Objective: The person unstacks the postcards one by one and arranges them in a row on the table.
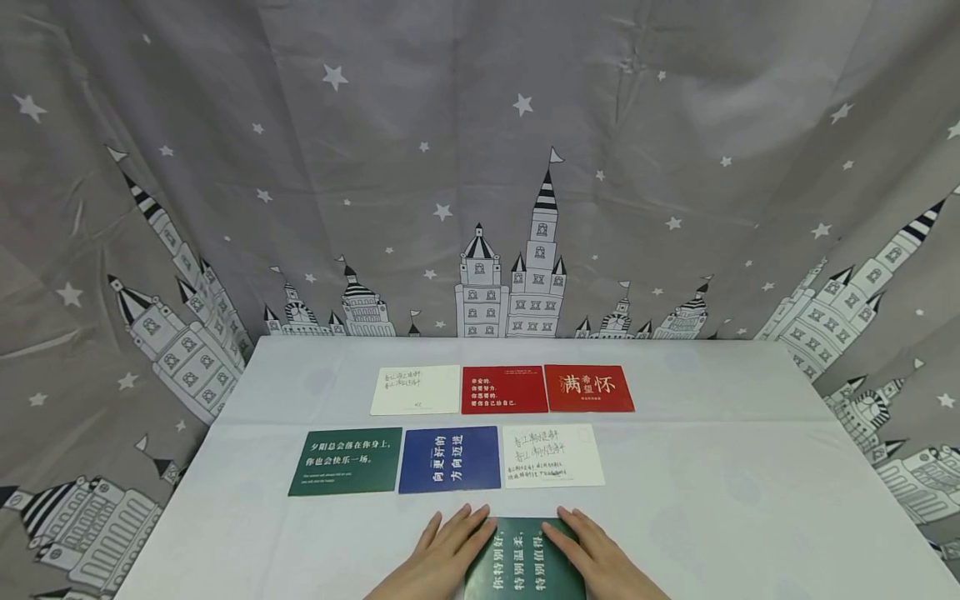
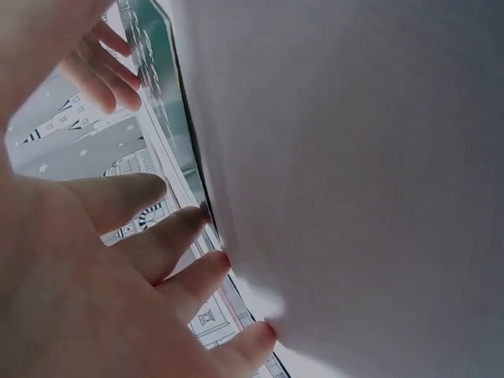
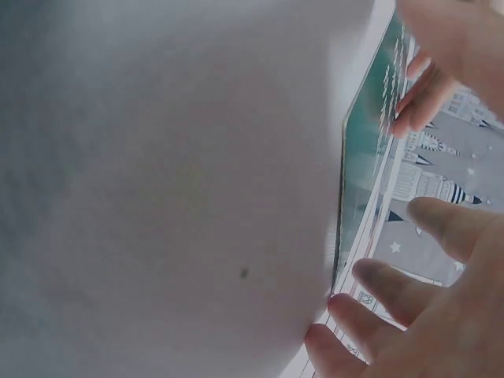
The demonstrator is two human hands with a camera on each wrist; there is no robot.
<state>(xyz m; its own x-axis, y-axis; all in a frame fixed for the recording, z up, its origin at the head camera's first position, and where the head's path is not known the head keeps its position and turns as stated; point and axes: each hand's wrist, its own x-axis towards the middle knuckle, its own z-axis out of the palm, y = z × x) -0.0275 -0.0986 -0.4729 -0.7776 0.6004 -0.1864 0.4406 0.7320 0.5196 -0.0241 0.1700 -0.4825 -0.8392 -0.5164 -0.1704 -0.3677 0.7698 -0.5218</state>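
A dark green postcard [image 1: 517,554] with white lettering lies at the front edge of the head view, its lower part cut off. My left hand [image 1: 438,557] rests at the card's left side, fingers extended and the index fingertip at its upper left corner. On the other side my right hand [image 1: 603,557] lies with fingers spread, one fingertip over the card's right part. In the left wrist view the fingers [image 2: 185,236] are fairly straight beside the green card [image 2: 161,71]. The right wrist view shows similarly loose fingers [image 3: 394,295] near the card's edge [image 3: 366,150].
Beyond the hands lie a green card [image 1: 345,479], a blue card [image 1: 480,458] and a handwritten white card [image 1: 585,458] in a row. Farther back are another white card [image 1: 427,396], a red card [image 1: 506,379] and an orange-red card [image 1: 592,404]. A grey castle-print curtain [image 1: 390,125] hangs behind the white table [image 1: 750,500].
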